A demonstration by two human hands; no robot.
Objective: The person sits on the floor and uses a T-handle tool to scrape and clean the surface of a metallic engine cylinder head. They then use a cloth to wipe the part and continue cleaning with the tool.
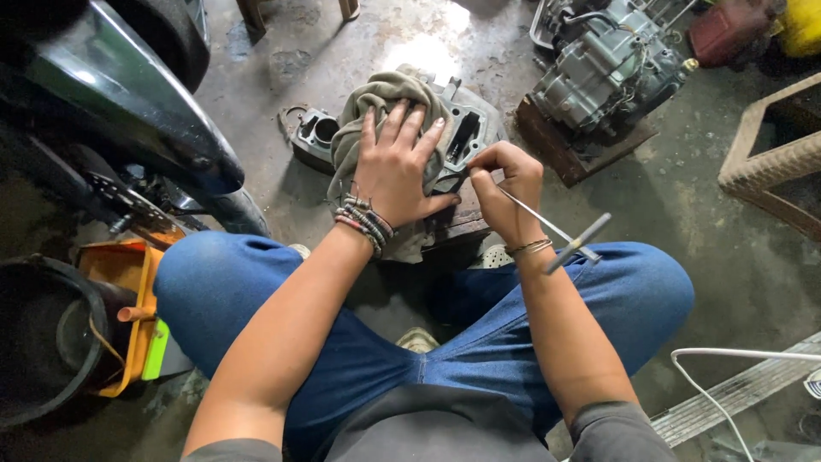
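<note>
Cylinder head (466, 128): grey metal, half under rag (376, 111) | left hand (395, 167) spread flat on rag | right hand (505, 192) pinching T-handle wrench (556, 229)

There is one camera, worn on the person's head. It looks steeply down from close above at the crossed legs (428, 342), both arms and the floor (727, 265) in front.

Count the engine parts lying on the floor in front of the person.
3. A cylinder block left of the rag; a metal casing half under the rag, held by the left hand; a whole engine at the upper right. The rag may hide more.
</note>
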